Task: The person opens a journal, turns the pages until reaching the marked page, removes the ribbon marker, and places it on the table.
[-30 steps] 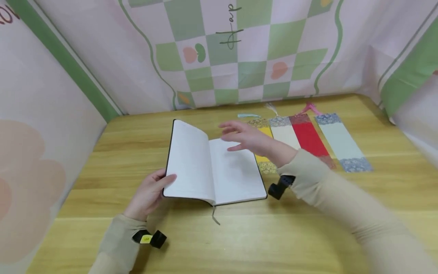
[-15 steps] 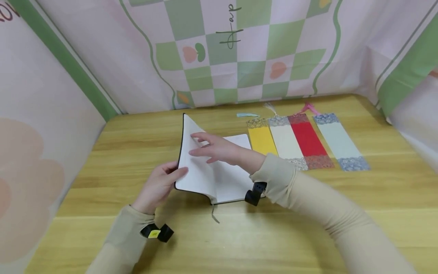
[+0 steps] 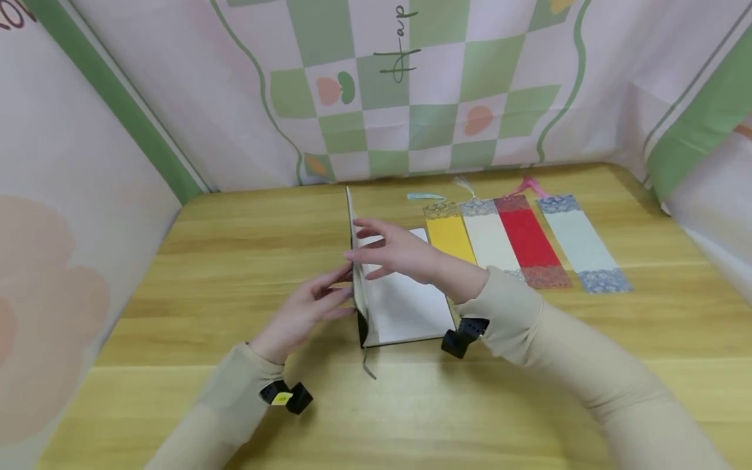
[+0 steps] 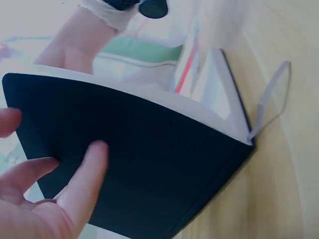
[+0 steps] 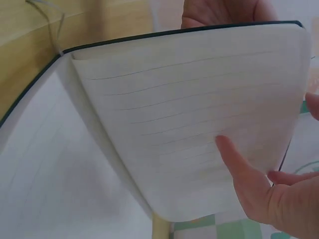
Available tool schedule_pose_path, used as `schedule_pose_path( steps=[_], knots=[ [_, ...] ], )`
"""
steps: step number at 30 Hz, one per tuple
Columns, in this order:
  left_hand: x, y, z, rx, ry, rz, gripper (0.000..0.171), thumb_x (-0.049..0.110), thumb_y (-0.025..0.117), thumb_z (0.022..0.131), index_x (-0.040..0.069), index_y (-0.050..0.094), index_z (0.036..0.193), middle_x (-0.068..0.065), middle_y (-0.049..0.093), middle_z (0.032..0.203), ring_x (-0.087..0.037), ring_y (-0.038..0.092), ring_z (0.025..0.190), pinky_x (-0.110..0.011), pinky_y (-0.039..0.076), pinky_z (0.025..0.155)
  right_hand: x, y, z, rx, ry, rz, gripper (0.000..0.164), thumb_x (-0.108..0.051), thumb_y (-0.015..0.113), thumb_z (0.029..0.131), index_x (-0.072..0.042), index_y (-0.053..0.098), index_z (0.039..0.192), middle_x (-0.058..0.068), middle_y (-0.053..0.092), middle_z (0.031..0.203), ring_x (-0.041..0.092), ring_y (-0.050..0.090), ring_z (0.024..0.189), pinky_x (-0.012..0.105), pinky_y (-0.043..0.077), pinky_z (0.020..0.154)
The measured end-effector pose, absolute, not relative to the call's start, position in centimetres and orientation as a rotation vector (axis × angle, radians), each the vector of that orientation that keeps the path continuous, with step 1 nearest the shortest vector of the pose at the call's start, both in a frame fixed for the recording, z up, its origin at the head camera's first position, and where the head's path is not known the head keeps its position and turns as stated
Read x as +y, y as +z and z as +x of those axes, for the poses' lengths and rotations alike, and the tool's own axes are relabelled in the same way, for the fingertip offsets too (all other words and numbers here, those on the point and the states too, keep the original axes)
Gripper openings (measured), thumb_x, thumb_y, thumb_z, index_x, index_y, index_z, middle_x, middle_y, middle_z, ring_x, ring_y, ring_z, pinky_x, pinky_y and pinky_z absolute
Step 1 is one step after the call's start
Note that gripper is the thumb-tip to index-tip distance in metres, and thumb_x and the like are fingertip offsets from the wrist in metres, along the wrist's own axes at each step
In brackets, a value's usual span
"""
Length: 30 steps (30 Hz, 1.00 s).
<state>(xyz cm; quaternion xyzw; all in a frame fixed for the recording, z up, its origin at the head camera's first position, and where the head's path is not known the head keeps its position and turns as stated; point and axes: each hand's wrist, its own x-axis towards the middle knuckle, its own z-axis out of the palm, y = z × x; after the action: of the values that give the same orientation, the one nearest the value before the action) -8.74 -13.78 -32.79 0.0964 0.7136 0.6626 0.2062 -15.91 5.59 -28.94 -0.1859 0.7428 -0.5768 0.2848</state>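
An open notebook (image 3: 411, 313) with a black cover lies on the table, its left half raised nearly upright. My left hand (image 3: 299, 313) is behind that half, fingers spread against the black cover (image 4: 144, 149) in the left wrist view. On the inner side is my right hand (image 3: 405, 254), fingers loosely extended at the raised pages. The right wrist view shows faintly lined paper (image 5: 174, 109), the right thumb (image 5: 232, 157) over it and other fingers by the outer edge. A grey ribbon (image 3: 368, 367) hangs out at the spine's near end.
To the right lie a yellow bookmark (image 3: 449, 240), a white bookmark (image 3: 489, 240), a red bookmark (image 3: 533, 238) and a pale blue bookmark (image 3: 587, 241), with tassels at their far ends. A patterned curtain (image 3: 435, 130) borders the wooden table (image 3: 235, 228) at the back.
The notebook's left half has swung up and rightward to nearly upright. My left hand has gone from gripping its edge to spread fingers behind it; my right hand has moved left to the pages.
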Motion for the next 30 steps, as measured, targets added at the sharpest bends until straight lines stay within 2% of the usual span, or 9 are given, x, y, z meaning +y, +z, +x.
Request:
schedule_pose_path(
  steps=[3,6,11,16,22,27,30],
  knots=[
    [-12.7,-33.0,-9.2,2.158,1.662,0.327,0.059,0.018,0.059,0.094,0.018,0.033,0.147,-0.008,0.039,0.146,-0.027,0.046,0.128,-0.044,0.043,0.102,6.8,-29.0,-16.0,2.028,-1.544,-0.446,0.071,-0.019,0.062,0.092,-0.009,0.021,0.149,0.017,0.033,0.146,0.034,0.043,0.129,0.042,0.055,0.085],
    [-11.8,-33.3,-9.8,2.323,1.464,0.399,0.062,0.021,0.066,0.09,0.025,0.039,0.145,-0.003,0.039,0.146,-0.024,0.043,0.129,-0.044,0.042,0.102,8.3,-29.3,-16.1,2.059,-1.545,-0.416,0.069,-0.015,0.06,0.092,-0.009,0.022,0.149,0.018,0.036,0.143,0.035,0.047,0.125,0.043,0.053,0.087],
    [-10.6,-33.8,-10.8,2.405,1.261,0.525,0.066,0.018,0.071,0.085,0.019,0.041,0.144,-0.011,0.028,0.151,-0.029,0.041,0.131,-0.042,0.041,0.104,11.1,-30.3,-16.2,2.064,-1.551,-0.372,0.066,-0.006,0.056,0.092,-0.008,0.022,0.149,0.022,0.036,0.142,0.037,0.049,0.121,0.041,0.053,0.087],
    [-9.5,-34.2,-11.3,2.529,0.874,0.682,0.07,0.029,0.075,0.082,0.019,0.042,0.143,-0.015,0.025,0.153,-0.033,0.039,0.133,-0.043,0.038,0.107,13.9,-32.1,-16.1,2.099,-1.514,-0.283,0.068,-0.002,0.056,0.091,-0.006,0.021,0.149,0.024,0.036,0.14,0.034,0.054,0.113,0.039,0.054,0.086],
    [-8.9,-34.3,-11.5,2.512,0.591,0.796,0.073,0.031,0.077,0.079,0.015,0.045,0.142,-0.017,0.027,0.153,-0.033,0.033,0.137,-0.042,0.034,0.11,15.7,-34.7,-16.4,2.197,-1.363,-0.216,0.072,0.0,0.063,0.087,0.0,0.023,0.147,0.023,0.048,0.118,0.017,0.062,0.087,0.036,0.057,0.078],
    [-8.7,-34.6,-11.2,2.496,0.419,0.865,0.069,0.032,0.078,0.078,0.013,0.05,0.138,-0.013,0.027,0.154,-0.031,0.025,0.142,-0.04,0.03,0.113,15.8,-36.1,-16.7,2.251,-1.24,-0.204,0.075,0.0,0.068,0.083,0.003,0.025,0.144,0.017,0.051,0.099,0.016,0.06,0.075,0.034,0.058,0.073],
    [-8.6,-34.9,-11.0,2.517,0.357,0.893,0.066,0.03,0.078,0.078,0.012,0.052,0.136,-0.013,0.028,0.153,-0.035,0.023,0.142,-0.041,0.03,0.113,15.6,-36.2,-16.7,2.326,-1.132,-0.219,0.074,-0.001,0.07,0.081,0.005,0.029,0.142,0.014,0.053,0.092,0.016,0.059,0.071,0.032,0.058,0.069]
  ],
)
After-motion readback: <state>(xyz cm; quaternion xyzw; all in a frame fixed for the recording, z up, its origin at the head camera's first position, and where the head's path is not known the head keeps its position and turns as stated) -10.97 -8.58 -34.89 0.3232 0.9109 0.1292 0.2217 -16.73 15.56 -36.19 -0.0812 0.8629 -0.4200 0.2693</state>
